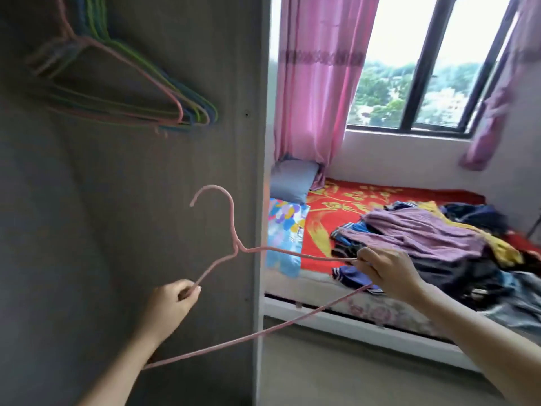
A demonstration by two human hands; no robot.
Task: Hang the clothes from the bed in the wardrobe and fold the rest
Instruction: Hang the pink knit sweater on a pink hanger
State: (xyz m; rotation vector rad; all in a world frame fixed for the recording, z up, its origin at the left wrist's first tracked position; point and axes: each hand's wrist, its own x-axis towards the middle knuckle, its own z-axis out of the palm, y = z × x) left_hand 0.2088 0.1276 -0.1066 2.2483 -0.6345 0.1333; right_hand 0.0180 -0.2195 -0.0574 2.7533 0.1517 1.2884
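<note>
left hand (175, 300) pinches one sloping shoulder of a pink wire hanger (237, 249) between thumb and curled fingers. right hand (386, 272) grips the other shoulder near its end, fingers curled round the wire. the hanger is held in the air between both hands with its hook pointing up. the hook opens to the left in front of the grey inner wall of the wardrobe (146, 177), and the long bottom bar runs below both wrists. a bunch of empty hangers (190, 112), pink, green and blue, hangs high up inside the wardrobe and looks blurred. the bed (345, 209) with its red and yellow sheet stands to the right of the wardrobe's side panel. a pile of clothes (424, 238) lies over the bed's right part up to its near edge, with a purple piece on top and dark and yellow ones under and behind it. a grey pillow (292, 183) sits at the bed's far left corner, and a bright patterned cushion (285, 230) lies just in front of it along the left edge. pink curtains (319, 83) frame the window (424, 68) above the bed.
</note>
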